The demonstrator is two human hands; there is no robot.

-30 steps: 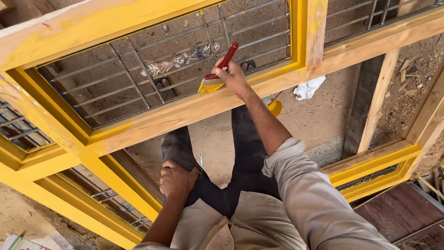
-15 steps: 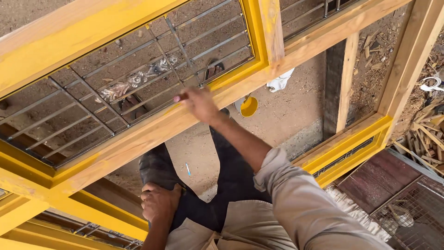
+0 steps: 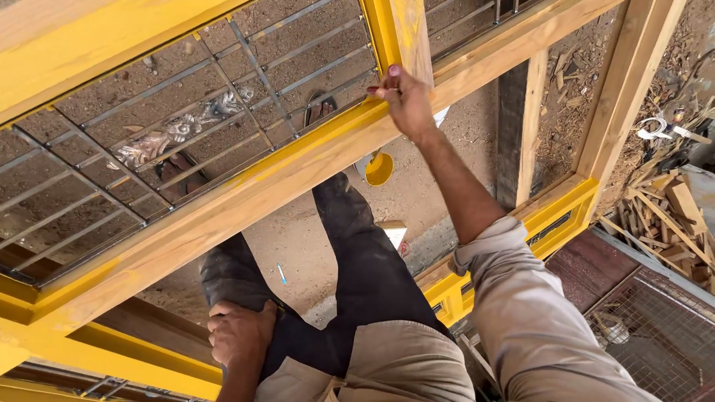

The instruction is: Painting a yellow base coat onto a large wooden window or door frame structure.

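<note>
Reaching right hand (image 3: pixel 406 100) meets yellow frame (image 3: pixel 376 33) beside metal grille (image 3: pixel 186 126).

right arm stretched forward and up, sleeve pushed to the elbow, forearm bare. right hand (image 3: pixel 406 100) at the top, fingers curled in a pinch, thumb tucked under. left arm bent low, left hand (image 3: pixel 240 333) closed in a loose grip on the left knee, knuckles up.
</note>
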